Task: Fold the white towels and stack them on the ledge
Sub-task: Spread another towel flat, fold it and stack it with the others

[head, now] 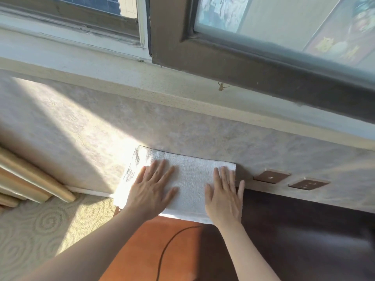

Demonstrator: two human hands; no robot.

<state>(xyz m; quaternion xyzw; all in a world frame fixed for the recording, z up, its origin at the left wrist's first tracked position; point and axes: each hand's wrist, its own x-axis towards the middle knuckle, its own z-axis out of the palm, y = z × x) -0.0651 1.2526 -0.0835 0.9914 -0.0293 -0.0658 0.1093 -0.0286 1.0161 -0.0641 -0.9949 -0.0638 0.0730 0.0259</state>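
Both hands lie flat with the fingers straight and spread. They hold nothing; they only press down. The left hand [151,186] rests on the left half of a folded white towel [188,179]. The right hand [224,194] rests on the right half, with its little finger reaching just past the towel's right edge.

The towel is a neat flat rectangle. It sits right up against the pale speckled wall [101,118], under the window. Its far edge touches the wall. Its near edge hangs a little over an orange surface [146,246]. What holds the towel up is hidden under it, so I cannot tell if that is the ledge. Bright sun falls on its left end.

This step looks like smoothing the fold. To do it well, the hands should slide from the middle out to the ends, so bumps get pushed out. Press softly and evenly, so the layers do not slip apart. Keep the edges lined up, because the next towel needs a flat bed to sit on.

A thin dark cord [168,246] curves over the orange surface. Two brown wall sockets [272,176] sit to the right of the towel, low on the wall. A patterned carpet [44,224] shows at the lower left.
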